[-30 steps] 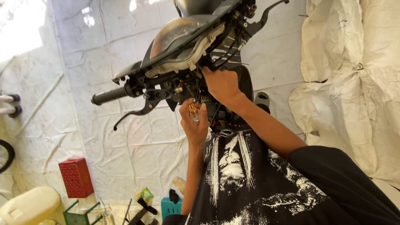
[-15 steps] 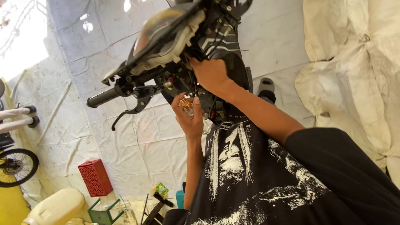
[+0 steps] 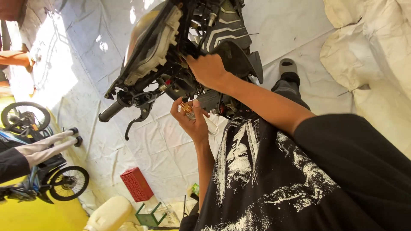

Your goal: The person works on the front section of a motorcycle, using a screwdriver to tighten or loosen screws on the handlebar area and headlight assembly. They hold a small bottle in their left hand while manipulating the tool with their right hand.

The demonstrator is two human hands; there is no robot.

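Head view: left hand (image 3: 193, 122) around screwdriver (image 3: 188, 109).

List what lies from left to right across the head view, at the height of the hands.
Bicycle wheel → black handlebar grip → brake lever → left hand pinching a small brass-coloured part → right hand on the motorcycle's front → crumpled white tarp.

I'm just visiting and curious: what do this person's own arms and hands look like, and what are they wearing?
Both hands are bare: no gloves, rings or watch show on the left hand or the right hand. The forearms are uncovered too. The right arm comes out of a short black sleeve of a black T-shirt with a white printed graphic on the front.
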